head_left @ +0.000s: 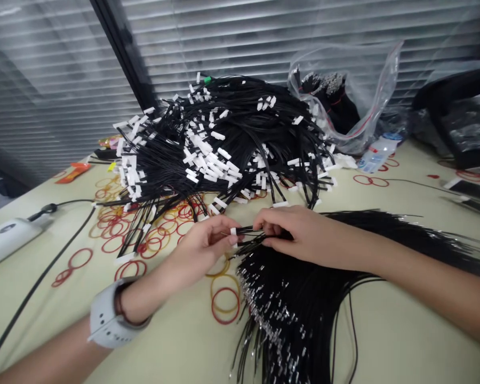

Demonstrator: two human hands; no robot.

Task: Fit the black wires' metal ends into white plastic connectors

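My left hand (pixel 204 250) pinches a small white plastic connector (pixel 233 231) between thumb and fingers, with thin black wires running from it. My right hand (pixel 292 234) is shut around several black wires just beside it, and the two hands nearly touch. Those wires belong to a fanned bundle of black wires (pixel 280 288) with bare metal crimped ends, lying under and in front of my hands. Behind them rises a large heap of black wires with white connectors (pixel 220 149). A grey wristband (pixel 112 314) circles my left wrist.
Red and yellow rubber bands (pixel 116 234) lie scattered on the cream tabletop (pixel 404 320). A white power strip (pixel 8 240) with a black cable sits at the left. Behind the heap are a clear plastic bag of bundled wires (pixel 336 96) and a water bottle (pixel 378 154), with window blinds beyond.
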